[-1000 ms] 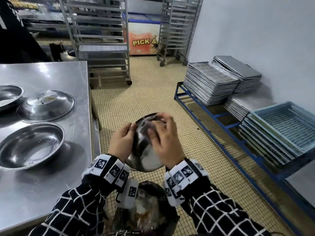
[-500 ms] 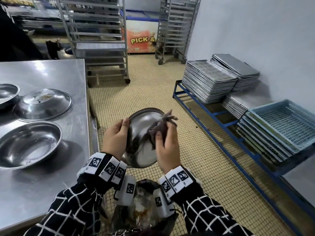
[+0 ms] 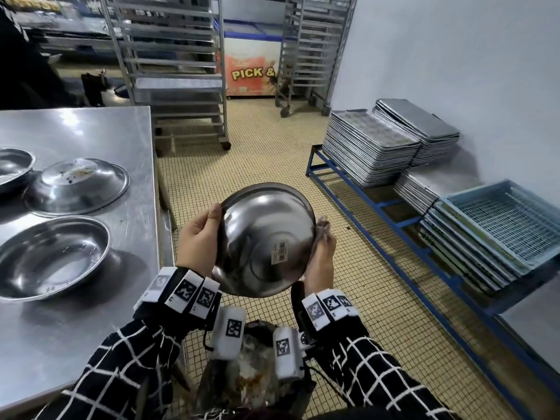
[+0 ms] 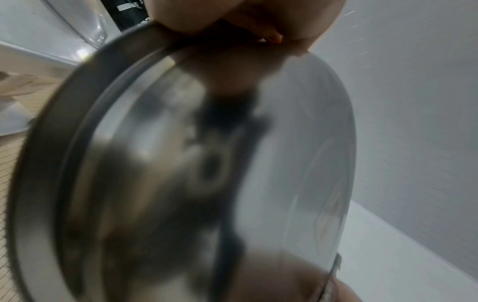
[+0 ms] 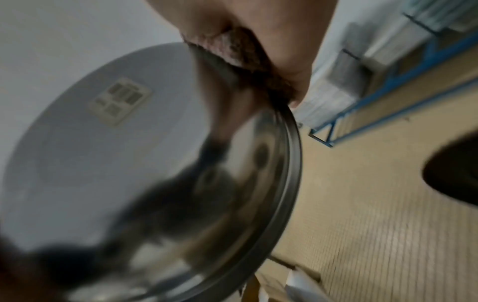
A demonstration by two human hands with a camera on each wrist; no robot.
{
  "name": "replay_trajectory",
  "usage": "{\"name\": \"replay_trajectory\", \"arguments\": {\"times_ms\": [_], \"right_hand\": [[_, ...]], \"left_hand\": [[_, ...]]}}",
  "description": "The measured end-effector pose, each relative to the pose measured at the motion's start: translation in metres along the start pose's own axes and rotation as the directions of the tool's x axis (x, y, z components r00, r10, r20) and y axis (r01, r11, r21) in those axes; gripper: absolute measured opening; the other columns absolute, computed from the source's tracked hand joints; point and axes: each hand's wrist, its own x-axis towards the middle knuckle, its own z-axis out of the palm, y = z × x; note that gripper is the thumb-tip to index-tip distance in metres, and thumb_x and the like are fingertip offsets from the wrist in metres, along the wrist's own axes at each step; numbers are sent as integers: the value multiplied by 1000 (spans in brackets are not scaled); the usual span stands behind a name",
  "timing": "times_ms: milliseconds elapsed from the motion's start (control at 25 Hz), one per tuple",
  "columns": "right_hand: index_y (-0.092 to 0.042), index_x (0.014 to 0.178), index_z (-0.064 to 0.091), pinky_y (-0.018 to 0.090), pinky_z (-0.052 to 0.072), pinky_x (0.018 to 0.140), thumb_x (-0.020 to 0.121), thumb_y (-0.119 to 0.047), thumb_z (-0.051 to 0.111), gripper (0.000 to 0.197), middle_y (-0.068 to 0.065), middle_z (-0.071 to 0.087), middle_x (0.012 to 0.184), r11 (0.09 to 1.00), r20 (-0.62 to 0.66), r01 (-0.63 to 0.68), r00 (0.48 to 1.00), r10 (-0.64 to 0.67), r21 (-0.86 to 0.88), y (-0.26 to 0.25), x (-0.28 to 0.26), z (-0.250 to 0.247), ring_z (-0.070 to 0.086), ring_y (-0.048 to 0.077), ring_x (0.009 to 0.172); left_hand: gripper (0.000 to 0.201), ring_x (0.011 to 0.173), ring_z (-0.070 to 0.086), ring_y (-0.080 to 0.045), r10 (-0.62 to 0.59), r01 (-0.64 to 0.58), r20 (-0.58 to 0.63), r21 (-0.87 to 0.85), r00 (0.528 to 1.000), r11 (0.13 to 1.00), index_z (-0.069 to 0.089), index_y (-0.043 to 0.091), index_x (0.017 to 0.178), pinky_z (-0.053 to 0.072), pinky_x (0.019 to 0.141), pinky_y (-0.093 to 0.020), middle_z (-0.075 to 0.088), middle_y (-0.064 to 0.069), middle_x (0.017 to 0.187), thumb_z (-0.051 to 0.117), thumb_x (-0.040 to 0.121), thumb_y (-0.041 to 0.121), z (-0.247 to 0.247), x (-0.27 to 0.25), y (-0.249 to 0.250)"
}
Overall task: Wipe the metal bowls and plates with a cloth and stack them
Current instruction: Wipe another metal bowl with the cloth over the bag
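Steel, shiny and slippery, makes up the bowl [image 3: 265, 241], which is held in the air in front of the person, off the right edge of the worktop [image 3: 75, 328] and above a dark bin [image 3: 242, 374] on the tiled floor. Its underside, with a barcode sticker [image 3: 279, 253], is turned toward the head camera. The left hand [image 3: 198, 237] is curled round the rim at 9 o'clock, thumb on the outer face. The right hand [image 3: 321, 256] grips the rim at 3 o'clock with the brownish cloth [image 3: 322, 225] bunched between its fingers and the metal; this is confirmed in the right wrist view, where the cloth [image 5: 232, 51] is pinched against the edge.

The step in hand is judged to be wiping of the outside and rim. It is best done with the left grip kept firm while the cloth is drawn round the rim and across the convex back, the bowl being turned a little at a time so no arc is missed. The sticker should be passed over lightly.

On the worktop at 9 to 10 o'clock lie an upright bowl [image 3: 51, 256], an upturned bowl [image 3: 78, 186] with specks on its base, and a third bowl [image 3: 12, 165] at the left edge; none are stacked yet.
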Motion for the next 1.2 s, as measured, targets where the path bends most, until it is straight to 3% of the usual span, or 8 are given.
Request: {"name": "replay_trajectory", "arguments": {"times_ms": [120,200,520,680,840,920,1080,1200], "right_hand": [[-30,115,58,52,48,95,61,-81,60,74,5,66,115,967,-34,-199,978,207,156,9,7,-6,61,27,108],[-29,113,58,49,50,91,75,-75,53,60,2,65,109,986,-85,-168,982,168,9,0,15,-17,61,26,103],[-10,99,49,8,37,53,101,-26,40,18,-5,48,74,530,476,531,843,-252,-661,-60,39,-21,47,7,64],[-19,117,39,22,47,75,95,-32,49,27,6,58,106,485,515,652,758,-401,-582,-54,29,-1,55,13,89],[-21,129,50,39,25,111,97,-45,30,45,7,47,138,135,538,706,636,-553,-695,-25,-12,23,37,25,131],[-19,133,50,40,28,111,98,-47,25,51,6,47,139,215,449,661,677,-583,-719,-23,-12,22,36,22,132],[-17,133,50,35,44,98,101,-40,29,44,3,49,128,752,97,304,947,-308,-584,-25,18,5,46,13,117],[-16,140,42,35,43,100,100,-36,33,45,5,43,134,745,63,297,943,-326,-597,-15,10,6,44,17,121]], "left_hand": [[26,64,63,-9,21,-21,-2,32,1000,999,68,22,82,52,61,-22,68,6,68,51,95,37,-3,-3,-7],[16,77,63,-14,87,-101,83,191,993,976,63,25,90,54,73,-30,68,1,84,50,97,30,-6,-1,-17],[24,88,63,-17,10,-146,350,365,937,919,65,19,98,50,79,-25,68,0,91,54,91,38,11,-11,-20],[19,74,60,-15,9,-65,215,256,977,964,64,19,86,47,60,-12,67,-1,80,52,94,31,13,-9,-17],[23,76,66,-19,7,-22,99,152,995,988,68,20,81,51,68,-26,72,3,72,52,96,28,16,-1,-19],[25,80,67,-26,2,-16,88,158,996,987,69,19,81,54,74,-37,73,-6,79,53,95,32,16,-1,-19],[29,76,62,-18,-6,5,9,119,1000,993,68,20,81,50,72,-31,69,-3,78,51,95,39,14,0,-12],[38,70,56,-21,7,-5,-14,98,1000,995,65,8,83,47,69,-35,62,-4,70,53,93,42,11,9,-9]]}}
